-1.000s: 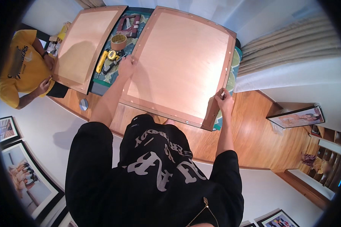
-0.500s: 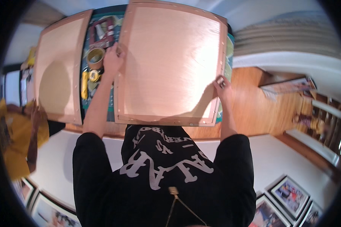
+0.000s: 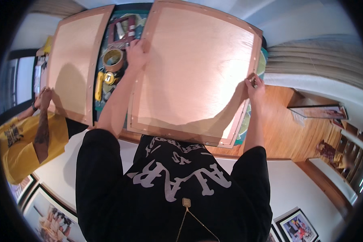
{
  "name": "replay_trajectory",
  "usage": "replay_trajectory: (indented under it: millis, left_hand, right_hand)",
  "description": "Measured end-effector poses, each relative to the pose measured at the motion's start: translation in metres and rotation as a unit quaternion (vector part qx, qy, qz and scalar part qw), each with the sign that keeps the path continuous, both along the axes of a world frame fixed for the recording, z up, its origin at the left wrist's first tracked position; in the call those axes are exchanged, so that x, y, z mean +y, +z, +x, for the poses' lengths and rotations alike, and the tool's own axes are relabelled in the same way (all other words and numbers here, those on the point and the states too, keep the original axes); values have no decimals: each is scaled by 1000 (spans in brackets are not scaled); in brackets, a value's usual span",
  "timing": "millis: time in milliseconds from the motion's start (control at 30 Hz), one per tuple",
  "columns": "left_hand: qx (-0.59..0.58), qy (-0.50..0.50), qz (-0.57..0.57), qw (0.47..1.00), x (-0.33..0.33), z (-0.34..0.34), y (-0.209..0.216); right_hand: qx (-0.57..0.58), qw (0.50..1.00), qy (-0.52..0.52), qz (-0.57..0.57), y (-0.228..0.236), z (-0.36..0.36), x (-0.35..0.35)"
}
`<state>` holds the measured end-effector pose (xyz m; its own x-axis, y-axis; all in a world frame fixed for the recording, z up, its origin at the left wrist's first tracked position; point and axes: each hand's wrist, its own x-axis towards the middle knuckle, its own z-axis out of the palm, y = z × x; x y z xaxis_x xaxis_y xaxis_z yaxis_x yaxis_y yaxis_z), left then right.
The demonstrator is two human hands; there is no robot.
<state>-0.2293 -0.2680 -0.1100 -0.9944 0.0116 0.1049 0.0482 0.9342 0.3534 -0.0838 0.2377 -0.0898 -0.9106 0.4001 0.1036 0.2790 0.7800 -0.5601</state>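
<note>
Evidently, holds the large pale panel (image 3: 197, 72) from opposite sides, with the left hand (image 3: 138, 54) on the upper part of its left border and the right hand (image 3: 256, 88) at its right edge, probably for an even hold across so wide a board. Bends the left fingers inward at the border; cannot tell whether pinching it. Draws the right fingers together toward the thumb, perhaps around something small; cannot tell what. Has the panel lying flat, with its near edge beside the black shirt (image 3: 181, 193), perhaps for reach across the whole face.

Leaves a tape roll (image 3: 113, 66), a yellow tape measure (image 3: 109, 78) and a yellow cutter (image 3: 98, 86) between it and a second panel (image 3: 74, 60), likely for quick use. Shows a green patterned cover (image 3: 263, 62) underneath. Includes, leftward, a co-worker in yellow (image 3: 48, 133) by the second panel. Shows, rightward, a wooden floor (image 3: 276, 133), a pale curtain (image 3: 318, 64) and a leaning framed picture (image 3: 320, 112).
</note>
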Motion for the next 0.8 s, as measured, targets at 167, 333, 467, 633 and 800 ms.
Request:
replay_trajectory:
  millis: [167, 333, 467, 633, 800]
  left_hand:
    - [52, -49, 37, 997, -18, -3, -5]
    - [73, -114, -14, 991, -1, -12, 22]
    - [91, -159, 28, 983, -15, -17, 27]
    - [158, -124, 94, 975, -9, -10, 20]
    - [105, -135, 82, 982, -8, -9, 23]
  right_hand:
    - [14, 999, -5, -39, 4, -16, -6]
    - [-15, 998, -12, -57, 12, -23, 0]
    - [-29, 997, 7, -66, 6, -29, 2]
    - [-61, 997, 35, -42, 1, -24, 14]
    - [-116, 992, 43, -27, 16, -32, 11]
